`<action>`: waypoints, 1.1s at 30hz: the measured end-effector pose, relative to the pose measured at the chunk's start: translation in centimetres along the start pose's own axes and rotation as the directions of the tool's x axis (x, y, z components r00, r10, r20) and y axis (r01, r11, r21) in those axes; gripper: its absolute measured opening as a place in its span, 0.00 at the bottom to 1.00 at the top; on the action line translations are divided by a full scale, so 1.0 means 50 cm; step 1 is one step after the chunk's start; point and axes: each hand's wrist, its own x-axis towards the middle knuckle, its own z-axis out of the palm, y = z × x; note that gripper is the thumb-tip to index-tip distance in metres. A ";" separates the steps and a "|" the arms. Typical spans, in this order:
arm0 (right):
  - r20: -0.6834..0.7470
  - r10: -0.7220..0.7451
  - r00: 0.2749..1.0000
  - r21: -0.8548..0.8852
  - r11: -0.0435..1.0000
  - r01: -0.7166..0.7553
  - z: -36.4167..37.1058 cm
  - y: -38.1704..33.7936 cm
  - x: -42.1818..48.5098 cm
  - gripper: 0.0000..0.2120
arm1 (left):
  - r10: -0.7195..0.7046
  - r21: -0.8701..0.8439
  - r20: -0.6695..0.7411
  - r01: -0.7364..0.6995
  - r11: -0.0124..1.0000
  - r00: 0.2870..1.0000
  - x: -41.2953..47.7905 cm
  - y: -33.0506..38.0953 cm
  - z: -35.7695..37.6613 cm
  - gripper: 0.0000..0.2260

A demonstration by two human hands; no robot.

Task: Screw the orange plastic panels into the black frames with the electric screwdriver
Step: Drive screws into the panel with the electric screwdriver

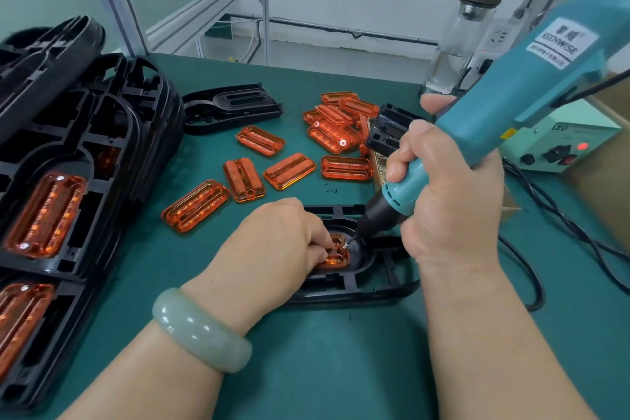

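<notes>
A black frame (371, 286) lies on the green table in front of me, with an orange panel (335, 261) seated in its recess. My left hand (283, 239) rests on that panel and pinches it down; most of the panel is hidden under the fingers. My right hand (450, 201) grips a teal electric screwdriver (511, 106), tilted, its bit tip touching a screw (346, 245) at the panel's far end. Several loose orange panels (289, 170) lie scattered beyond the frame.
A stack of black frames with orange panels fitted (61, 187) fills the left side. One bare black frame (235, 107) lies further back. A glass bottle (467, 34), a power supply box (559, 147) and black cables (545, 215) stand at the right.
</notes>
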 end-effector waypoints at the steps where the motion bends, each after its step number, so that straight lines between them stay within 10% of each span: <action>1: 0.025 -0.006 1.000 -0.001 1.000 0.006 0.001 0.001 0.000 0.08 | 0.002 0.008 0.002 -0.002 1.000 1.000 0.000 0.001 0.000 0.08; 8: 0.387 -0.044 0.921 0.072 0.997 0.017 0.002 0.004 -0.001 0.10 | 0.018 -0.004 0.012 -0.018 1.000 1.000 -0.002 0.001 -0.001 0.08; 33: 0.334 0.020 0.942 0.096 0.994 -0.055 -0.004 0.007 0.004 0.13 | 0.028 -0.015 -0.011 -0.028 0.999 1.000 -0.002 0.001 -0.001 0.09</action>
